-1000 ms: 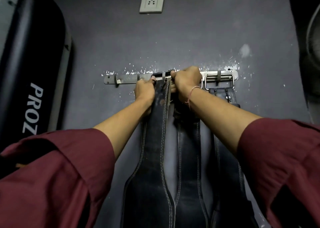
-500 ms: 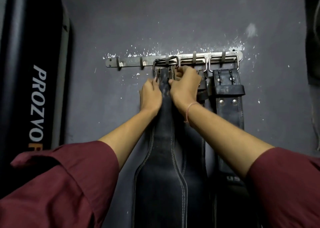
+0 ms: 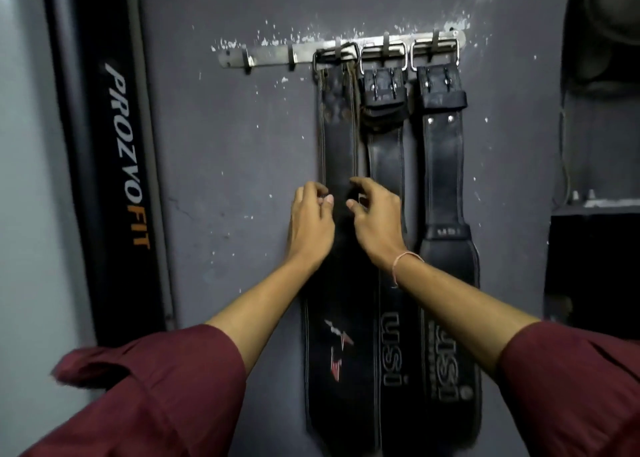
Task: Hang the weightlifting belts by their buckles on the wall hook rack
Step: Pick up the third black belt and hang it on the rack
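Note:
A metal hook rack [image 3: 270, 56] is fixed to the grey wall. Three black leather belts hang from it by their buckles: the left belt [image 3: 337, 137] with a red and white logo, the middle belt [image 3: 386, 158] and the right belt [image 3: 445, 165], both marked USI. My left hand [image 3: 311, 221] and my right hand [image 3: 375, 219] hover in front of the left belt, halfway down it, fingers loosely curled and holding nothing. Two hooks at the rack's left end are bare.
A tall black padded bench [image 3: 114, 165] marked PROZVOFIT leans against the wall on the left. A dark shelf or box [image 3: 595, 259] juts out at the right. Chipped white paint speckles the wall around the rack.
Both hands have let go of the left belt's buckle and dropped down along the strap. The belt now hangs by itself on its hook. The view has tilted downward.

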`<action>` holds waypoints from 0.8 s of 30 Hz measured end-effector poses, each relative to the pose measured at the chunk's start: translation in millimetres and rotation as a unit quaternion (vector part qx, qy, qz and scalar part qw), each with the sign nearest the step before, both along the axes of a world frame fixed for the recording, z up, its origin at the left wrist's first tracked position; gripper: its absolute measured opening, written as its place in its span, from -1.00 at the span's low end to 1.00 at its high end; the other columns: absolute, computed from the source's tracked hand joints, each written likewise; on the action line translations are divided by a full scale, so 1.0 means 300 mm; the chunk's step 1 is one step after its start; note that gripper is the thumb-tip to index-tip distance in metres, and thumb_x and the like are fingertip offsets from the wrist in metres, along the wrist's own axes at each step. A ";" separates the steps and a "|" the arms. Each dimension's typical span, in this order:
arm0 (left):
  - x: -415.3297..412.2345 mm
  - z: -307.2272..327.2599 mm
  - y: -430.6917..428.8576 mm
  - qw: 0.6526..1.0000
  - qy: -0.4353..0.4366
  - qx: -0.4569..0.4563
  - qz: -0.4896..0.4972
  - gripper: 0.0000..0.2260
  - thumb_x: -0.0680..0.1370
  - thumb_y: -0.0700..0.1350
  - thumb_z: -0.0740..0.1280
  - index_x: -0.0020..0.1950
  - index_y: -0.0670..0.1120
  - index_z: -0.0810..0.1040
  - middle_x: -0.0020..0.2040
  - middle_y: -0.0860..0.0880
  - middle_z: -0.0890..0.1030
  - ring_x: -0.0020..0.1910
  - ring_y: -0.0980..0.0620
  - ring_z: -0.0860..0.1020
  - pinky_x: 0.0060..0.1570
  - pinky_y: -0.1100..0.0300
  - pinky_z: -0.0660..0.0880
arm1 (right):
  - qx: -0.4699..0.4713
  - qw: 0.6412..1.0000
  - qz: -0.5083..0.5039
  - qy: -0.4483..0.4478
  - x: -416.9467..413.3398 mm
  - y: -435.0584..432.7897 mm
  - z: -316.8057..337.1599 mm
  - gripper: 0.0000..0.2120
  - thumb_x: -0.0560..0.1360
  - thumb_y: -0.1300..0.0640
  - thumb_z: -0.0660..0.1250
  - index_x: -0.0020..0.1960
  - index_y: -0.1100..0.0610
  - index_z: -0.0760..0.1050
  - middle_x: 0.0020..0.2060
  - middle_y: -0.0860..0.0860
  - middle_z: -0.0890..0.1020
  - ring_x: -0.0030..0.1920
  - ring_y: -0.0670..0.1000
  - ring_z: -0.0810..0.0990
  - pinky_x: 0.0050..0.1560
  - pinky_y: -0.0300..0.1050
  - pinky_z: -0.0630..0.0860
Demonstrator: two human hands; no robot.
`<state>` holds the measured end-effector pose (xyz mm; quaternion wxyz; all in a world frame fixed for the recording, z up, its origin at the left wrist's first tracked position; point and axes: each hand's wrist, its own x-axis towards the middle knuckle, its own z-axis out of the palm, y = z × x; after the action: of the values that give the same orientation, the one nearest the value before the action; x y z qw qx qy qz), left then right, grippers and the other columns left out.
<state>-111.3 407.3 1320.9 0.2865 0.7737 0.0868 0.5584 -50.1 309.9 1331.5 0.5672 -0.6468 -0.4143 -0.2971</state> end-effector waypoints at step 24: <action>-0.855 -1.570 -0.613 0.910 0.272 -0.312 -0.008 -0.84 0.65 -0.13 0.21 -0.11 -0.13 0.47 -0.19 -0.16 0.55 -0.20 -0.07 0.49 -0.15 0.12 0.39 | -0.198 0.828 0.106 0.514 -0.750 -0.659 -1.536 -0.85 0.63 0.28 0.19 0.09 0.18 0.53 -0.04 0.16 0.62 -0.04 0.17 0.59 0.02 0.13 0.59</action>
<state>-368.0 223.4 850.0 0.4831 0.7672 0.3255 0.2683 -275.0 112.2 870.6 0.5858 -0.7567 -0.1785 0.2289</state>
